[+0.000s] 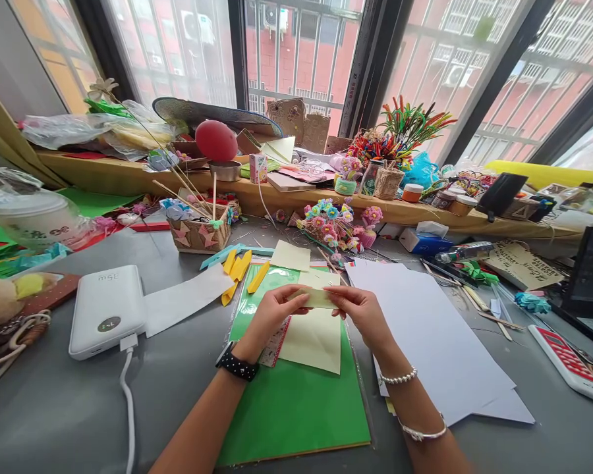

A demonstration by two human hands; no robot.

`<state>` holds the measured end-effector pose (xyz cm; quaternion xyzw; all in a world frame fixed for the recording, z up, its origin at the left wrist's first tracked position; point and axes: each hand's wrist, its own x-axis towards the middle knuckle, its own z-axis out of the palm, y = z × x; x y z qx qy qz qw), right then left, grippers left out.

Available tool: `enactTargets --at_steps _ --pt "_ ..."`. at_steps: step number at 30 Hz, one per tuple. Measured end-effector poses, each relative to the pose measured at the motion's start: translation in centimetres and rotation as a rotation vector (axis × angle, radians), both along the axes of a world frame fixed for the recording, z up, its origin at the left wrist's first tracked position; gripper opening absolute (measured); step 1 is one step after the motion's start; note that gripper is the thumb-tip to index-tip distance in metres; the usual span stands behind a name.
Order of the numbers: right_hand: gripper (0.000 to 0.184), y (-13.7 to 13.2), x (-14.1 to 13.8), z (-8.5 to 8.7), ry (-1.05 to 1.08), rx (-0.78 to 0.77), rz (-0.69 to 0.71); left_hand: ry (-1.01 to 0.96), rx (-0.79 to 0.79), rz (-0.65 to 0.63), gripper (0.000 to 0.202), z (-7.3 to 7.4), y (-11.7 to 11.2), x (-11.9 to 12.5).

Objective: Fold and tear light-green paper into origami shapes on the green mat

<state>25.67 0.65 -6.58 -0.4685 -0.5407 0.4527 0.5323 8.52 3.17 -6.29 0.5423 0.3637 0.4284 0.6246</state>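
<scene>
Between my two hands is a small folded strip of pale yellow paper [319,299]. My left hand [282,311] pinches its left end, and my right hand [356,309] pinches its right end. Below them a larger pale yellow sheet [312,349] lies on a green sheet stack [296,415] in a clear sleeve. A patterned strip with a red edge [275,345] shows partly beside my left wrist. Several folded yellow paper pieces [238,268] rest just beyond my left hand, near another pale yellow paper piece [290,255].
A white power bank [109,309] with a cable stands at left, touching a white paper strip [188,299]. White paper sheets [425,336] spread at right. Farther back are a cardboard box with sticks [197,234], crocheted flowers [331,224] and a crowded ledge [296,196]. A red-and-white calculator [570,365] lies far right.
</scene>
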Motion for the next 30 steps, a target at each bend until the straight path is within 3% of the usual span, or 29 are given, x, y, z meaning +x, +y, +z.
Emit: enactTargets --at_steps 11,23,30 --pt "0.02 -0.13 0.13 0.21 -0.054 -0.012 0.023 0.004 -0.062 0.029 0.023 0.05 0.06 -0.01" --pt "0.018 -0.15 0.01 0.38 -0.155 0.035 0.049 -0.051 -0.181 -0.12 0.033 -0.17 -0.04 -0.16" --pt "0.019 -0.24 -0.09 0.45 -0.201 0.038 0.054 -0.002 -0.159 -0.071 0.024 -0.53 0.16 -0.11"
